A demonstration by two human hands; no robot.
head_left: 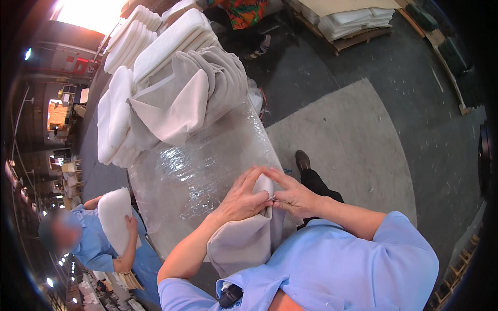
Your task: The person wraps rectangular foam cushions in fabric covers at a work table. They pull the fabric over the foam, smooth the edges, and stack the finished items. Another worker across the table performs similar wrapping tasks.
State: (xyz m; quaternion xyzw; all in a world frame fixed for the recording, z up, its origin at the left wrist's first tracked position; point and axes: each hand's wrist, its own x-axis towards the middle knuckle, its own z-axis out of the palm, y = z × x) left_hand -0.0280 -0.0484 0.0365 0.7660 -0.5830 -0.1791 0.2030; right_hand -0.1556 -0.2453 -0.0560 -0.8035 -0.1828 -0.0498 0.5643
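Note:
At the table's near edge, a beige-grey fabric cover point(239, 242) hangs down in front of me. A white pad-like piece point(264, 184) shows at its upper end, between my hands. My left hand point(240, 198) is closed on the cover's edge, thumb and fingers pinched together. From the other side my right hand point(293, 197) pinches the same edge, its thumb close to the left thumb. The index fingers of both hands nearly meet above the white piece. Whether a zipper or a seam lies between the thumbs is too small to tell.
The table point(207, 155) is wrapped in shiny clear film. Beige-grey covers point(181, 98) and stacked white pads point(116, 111) fill its far end. At left a co-worker in blue holds a white pad point(116, 217). Another person stands beyond the table. A pallet point(363, 39) carries white sheets at far right.

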